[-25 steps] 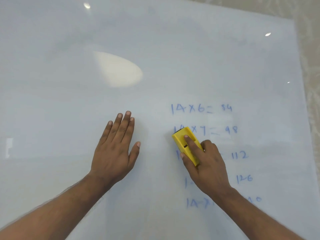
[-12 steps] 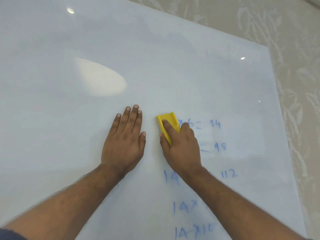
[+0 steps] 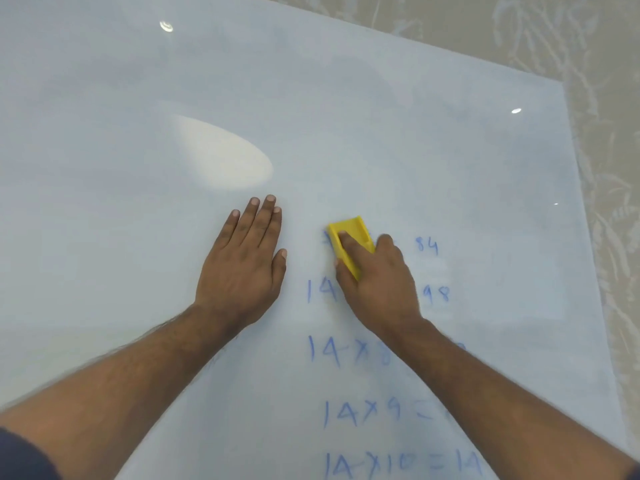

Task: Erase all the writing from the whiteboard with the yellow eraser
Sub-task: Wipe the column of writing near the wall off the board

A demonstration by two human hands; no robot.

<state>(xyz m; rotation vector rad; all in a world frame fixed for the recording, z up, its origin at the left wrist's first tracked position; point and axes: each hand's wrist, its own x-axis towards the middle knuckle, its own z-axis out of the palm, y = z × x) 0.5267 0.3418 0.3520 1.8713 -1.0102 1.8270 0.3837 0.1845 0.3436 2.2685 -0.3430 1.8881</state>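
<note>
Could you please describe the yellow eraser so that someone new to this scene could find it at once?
A pale whiteboard fills the view, blue sums written lower right. At the top sum, the right hand presses the eraser. It is the only yellow thing here, a small block.

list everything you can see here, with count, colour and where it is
whiteboard: one, white, glossy, fills most of the view
writing: several lines of sums, blue, lower right part of the whiteboard, partly hidden by the right arm
eraser: one, yellow, on the top line of writing, under the right hand
patterned surface: beige, beyond the whiteboard's top and right edges
left hand: one, flat on the whiteboard, left of the eraser
right hand: one, holding the eraser
</note>
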